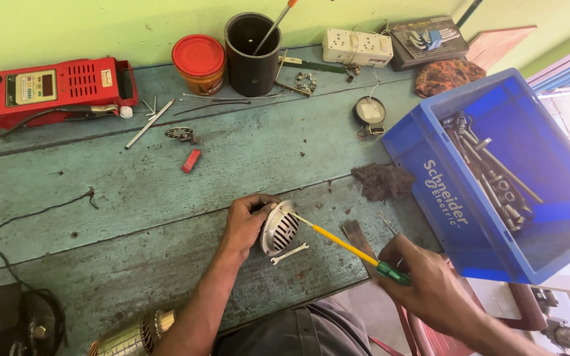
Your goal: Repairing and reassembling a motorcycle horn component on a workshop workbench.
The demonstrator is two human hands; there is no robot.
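My left hand [244,223] grips a round silver slotted metal cover [278,228], holding it on edge on the worn teal wooden bench [166,198]. My right hand [423,280] holds a screwdriver [348,246] with a yellow shaft and green handle; its tip touches the cover's upper rim. A small silver spanner [289,253] lies on the bench just below the cover.
A blue plastic crate [456,204] of long metal tools stands at right. Along the back are a red tester box [54,87], an orange-lidded jar [198,62], a black cup [251,54] and a white socket strip [357,47]. A motor armature [133,337] lies at bottom left.
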